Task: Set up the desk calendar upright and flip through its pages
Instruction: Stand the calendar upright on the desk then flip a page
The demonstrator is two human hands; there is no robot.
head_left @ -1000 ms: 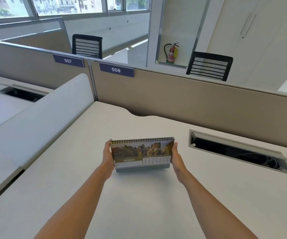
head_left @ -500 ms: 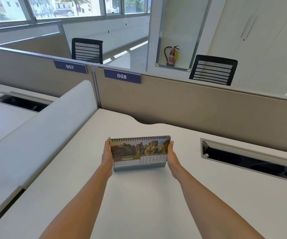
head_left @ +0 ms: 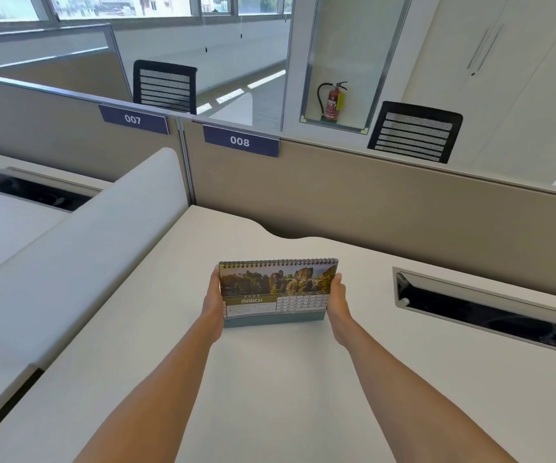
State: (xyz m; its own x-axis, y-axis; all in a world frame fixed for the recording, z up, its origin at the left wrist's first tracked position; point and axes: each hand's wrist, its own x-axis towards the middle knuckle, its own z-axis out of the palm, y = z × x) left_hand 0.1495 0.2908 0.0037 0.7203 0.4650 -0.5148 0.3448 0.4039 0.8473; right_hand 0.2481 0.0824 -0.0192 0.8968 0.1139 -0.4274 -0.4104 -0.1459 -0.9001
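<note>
The desk calendar (head_left: 277, 292) stands upright on the white worktop (head_left: 269, 396), near its middle, spiral binding on top and the March page facing the person. The left hand (head_left: 213, 304) clasps its left edge and the right hand (head_left: 337, 305) its right edge. A cable tray (head_left: 490, 309) lies to the right.

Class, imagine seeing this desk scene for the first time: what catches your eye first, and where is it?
The spiral-bound desk calendar showing MARCH stands at the centre of the white desk, held between left hand and right hand. Behind, a red fire extinguisher stands in a glass-walled alcove.
</note>
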